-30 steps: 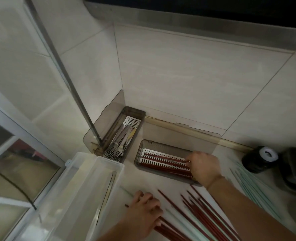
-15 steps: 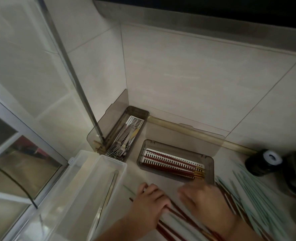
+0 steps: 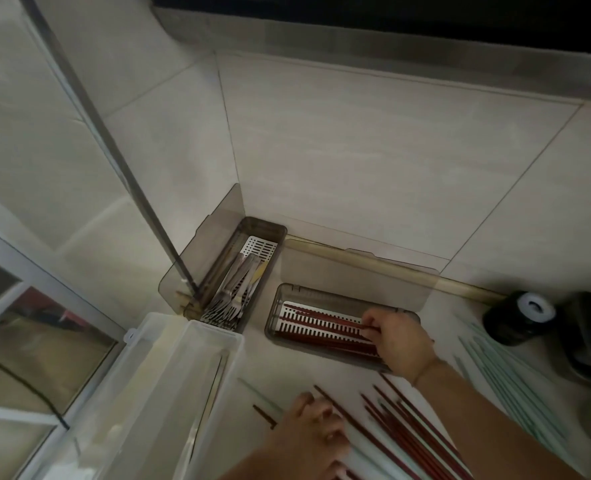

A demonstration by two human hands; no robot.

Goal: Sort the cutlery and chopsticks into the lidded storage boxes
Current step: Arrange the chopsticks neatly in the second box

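A smoky brown storage box (image 3: pixel 280 308) with its lid up lies against the back wall, red chopsticks (image 3: pixel 322 336) lying on its white slotted tray. My right hand (image 3: pixel 399 341) is over the box's right end and pinches a red chopstick that lies in the box. More red chopsticks (image 3: pixel 412 424) are spread on the counter in front. My left hand (image 3: pixel 309 433) rests on the loose chopsticks at the bottom with its fingers curled. A second brown box (image 3: pixel 270 230) in the corner holds several forks (image 3: pixel 226 303).
A clear plastic box (image 3: pixel 214 386) stands at the lower left with a metal utensil inside. Pale green chopsticks (image 3: pixel 495 375) lie at the right, beside a black jar (image 3: pixel 519 315) and a dark container (image 3: pixel 588 341). A metal rail (image 3: pixel 114 150) slants down into the corner.
My right hand rose from the loose chopsticks on the counter back to the box's right end with a red chopstick. My left hand stayed on the pile.
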